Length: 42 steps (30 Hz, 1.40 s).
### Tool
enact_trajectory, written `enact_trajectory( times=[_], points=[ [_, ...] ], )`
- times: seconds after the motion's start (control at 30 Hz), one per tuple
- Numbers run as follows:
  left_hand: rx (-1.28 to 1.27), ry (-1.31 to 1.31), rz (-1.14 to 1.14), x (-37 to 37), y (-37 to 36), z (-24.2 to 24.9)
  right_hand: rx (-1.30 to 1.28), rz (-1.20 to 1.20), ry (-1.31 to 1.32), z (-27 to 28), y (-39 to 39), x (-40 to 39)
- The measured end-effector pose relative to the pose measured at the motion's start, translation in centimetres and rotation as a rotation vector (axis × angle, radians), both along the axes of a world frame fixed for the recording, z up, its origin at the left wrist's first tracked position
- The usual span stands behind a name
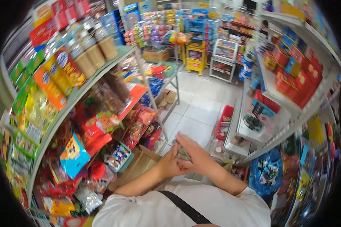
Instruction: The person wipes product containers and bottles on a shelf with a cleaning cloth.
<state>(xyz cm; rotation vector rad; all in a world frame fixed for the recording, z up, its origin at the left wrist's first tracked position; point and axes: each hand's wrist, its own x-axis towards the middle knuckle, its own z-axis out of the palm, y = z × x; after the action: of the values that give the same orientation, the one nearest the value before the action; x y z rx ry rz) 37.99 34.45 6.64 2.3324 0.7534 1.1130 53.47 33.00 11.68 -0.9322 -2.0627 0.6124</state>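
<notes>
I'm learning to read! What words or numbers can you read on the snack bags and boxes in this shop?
None can be read.
Orange and yellow packets on the left shelf: print too blurred.
Blue snack bag: picture only, lettering blurred.
Red boxes on the right shelf: too small.
Small bundle between both hands: no legible print.

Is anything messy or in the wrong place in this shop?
A little. An open cardboard box and flattened cardboard lie on the floor by the left shelves. Both hands are clasped around a small packet; nothing looks spilled.
</notes>
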Motion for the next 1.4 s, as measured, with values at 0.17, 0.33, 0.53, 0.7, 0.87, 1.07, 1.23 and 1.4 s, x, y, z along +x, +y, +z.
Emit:
enact_trajectory(
  times=[0.17,0.33,0.53,0.7,0.87,1.07,1.23,1.4],
  points=[
    [-0.082,-0.040,-0.137,0.8,-0.7,-2.2,-0.067,0.004,0.022,0.0,-0.2,0.8],
    [-0.017,-0.213,-0.153,2.2,0.0,-2.7,-0.240,-0.052,0.230,-2.6,1.8,2.6],
    [-0.069,-0.687,0.037,1.7,2.3,-0.8,-0.487,-0.032,0.742,-7.6,0.8,1.0],
    [-0.087,-0.702,-0.090,1.3,3.0,0.1,-0.384,0.016,0.880,-7.6,0.3,-0.9],
    [-0.163,-0.731,-0.187,3.0,0.2,1.1,0.020,0.028,0.631,-0.7,1.6,1.4],
    [0.052,-1.053,0.091,-0.8,2.9,6.4,0.094,0.135,0.400,-2.2,1.8,0.1],
    [0.162,-0.776,-0.003,-0.4,1.8,5.9,-0.127,0.051,0.504,-5.8,1.2,-0.8],
    [-0.228,-0.855,-0.145,2.3,1.0,1.6,0.026,-0.015,0.595,-1.2,0.9,-0.2]
  ],
)
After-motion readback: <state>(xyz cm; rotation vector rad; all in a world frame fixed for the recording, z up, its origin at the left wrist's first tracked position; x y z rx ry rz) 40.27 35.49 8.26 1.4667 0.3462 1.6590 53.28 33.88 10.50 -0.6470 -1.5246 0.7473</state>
